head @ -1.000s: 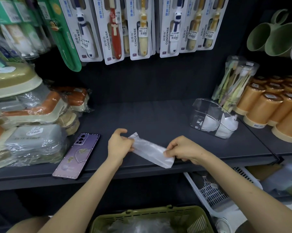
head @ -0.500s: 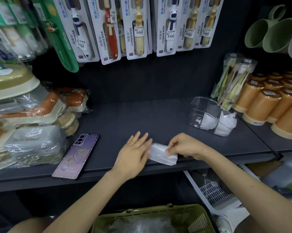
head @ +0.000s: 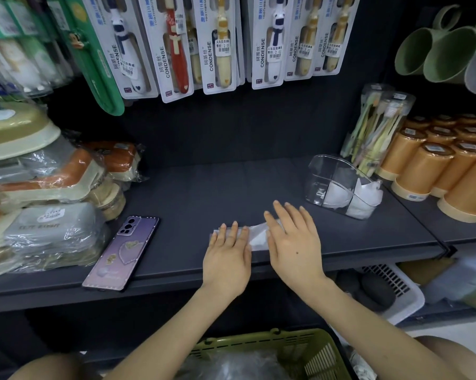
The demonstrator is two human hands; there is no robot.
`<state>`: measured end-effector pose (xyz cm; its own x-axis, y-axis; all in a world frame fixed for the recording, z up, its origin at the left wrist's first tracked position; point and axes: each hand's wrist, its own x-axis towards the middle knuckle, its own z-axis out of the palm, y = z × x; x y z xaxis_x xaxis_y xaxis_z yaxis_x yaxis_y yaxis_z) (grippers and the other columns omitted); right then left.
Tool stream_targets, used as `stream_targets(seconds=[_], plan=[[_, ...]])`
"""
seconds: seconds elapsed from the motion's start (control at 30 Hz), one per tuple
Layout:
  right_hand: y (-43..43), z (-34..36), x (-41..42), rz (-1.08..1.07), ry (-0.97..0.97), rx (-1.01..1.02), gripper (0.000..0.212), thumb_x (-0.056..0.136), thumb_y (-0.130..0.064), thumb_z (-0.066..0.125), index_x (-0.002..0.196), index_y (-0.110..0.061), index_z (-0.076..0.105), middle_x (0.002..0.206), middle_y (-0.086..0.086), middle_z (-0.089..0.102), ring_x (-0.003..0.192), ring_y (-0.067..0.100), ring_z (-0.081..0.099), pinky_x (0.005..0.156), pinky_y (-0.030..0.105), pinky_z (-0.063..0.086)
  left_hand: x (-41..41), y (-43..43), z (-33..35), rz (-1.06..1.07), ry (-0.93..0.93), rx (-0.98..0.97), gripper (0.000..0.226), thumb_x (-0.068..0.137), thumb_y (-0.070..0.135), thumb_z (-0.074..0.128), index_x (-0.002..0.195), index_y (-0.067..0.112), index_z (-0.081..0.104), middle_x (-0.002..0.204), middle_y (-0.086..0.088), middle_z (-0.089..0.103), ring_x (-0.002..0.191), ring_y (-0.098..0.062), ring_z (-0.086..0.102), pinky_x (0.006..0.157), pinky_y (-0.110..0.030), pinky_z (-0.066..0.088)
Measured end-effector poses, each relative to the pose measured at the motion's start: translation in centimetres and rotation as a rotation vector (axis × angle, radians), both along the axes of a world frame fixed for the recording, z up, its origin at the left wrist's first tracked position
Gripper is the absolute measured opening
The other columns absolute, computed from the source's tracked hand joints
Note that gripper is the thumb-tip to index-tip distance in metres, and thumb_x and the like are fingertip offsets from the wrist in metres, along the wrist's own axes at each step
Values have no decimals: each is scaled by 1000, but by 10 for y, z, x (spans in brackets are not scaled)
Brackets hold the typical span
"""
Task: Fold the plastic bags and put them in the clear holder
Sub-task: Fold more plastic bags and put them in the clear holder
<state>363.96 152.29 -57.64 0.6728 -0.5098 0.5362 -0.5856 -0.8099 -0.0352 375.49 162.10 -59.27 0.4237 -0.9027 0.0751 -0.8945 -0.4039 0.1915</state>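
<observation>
While both hands lie flat, fingers straight, the left hand (head: 227, 259) and right hand (head: 294, 242) press a folded plastic bag (head: 256, 235) onto the dark shelf (head: 204, 193) near its front. The clear holder (head: 327, 167), holding white bags (head: 365, 197), stands at two o'clock; purple phone (head: 121, 252) at nine; green basket (head: 300, 345) below at six; carded toothbrushes (head: 217, 45) hang at twelve.

dark shelf (head: 231, 187), dark back panel (head: 231, 127)
</observation>
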Motion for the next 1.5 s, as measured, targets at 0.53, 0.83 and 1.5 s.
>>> stream_targets(seconds=[0.53, 0.83, 1.5], plan=[[-17, -32, -7, 24, 143, 166, 48, 92, -26, 32, 112, -5, 70, 116, 9, 69, 112, 21, 64, 101, 43, 35, 31, -14, 11, -328, 29, 2, 80, 86, 57, -11, 152, 22, 17, 159, 7, 10, 146, -9, -4, 113, -19, -12], [-32, -9, -45, -19, 430, 444, 98, 74, -65, -32, 154, -23, 6, 161, -10, 3, 148, 11, -6, 116, 42, -15, 52, -12, 1, -392, 51, 151, 91, 67, 70, -35, 146, 29, -13, 152, 15, -18, 140, -2, -23, 113, -21, -18], [-24, 34, -20, -59, -315, 846, 15, 91, -17, 63, 77, -19, 56, 74, 0, 66, 73, 15, 64, 73, 29, 51, 54, -17, 43, -101, 928, -155, 36, 91, 11, 63, 124, 23, 59, 115, 11, 66, 111, -6, 59, 103, -29, 42]])
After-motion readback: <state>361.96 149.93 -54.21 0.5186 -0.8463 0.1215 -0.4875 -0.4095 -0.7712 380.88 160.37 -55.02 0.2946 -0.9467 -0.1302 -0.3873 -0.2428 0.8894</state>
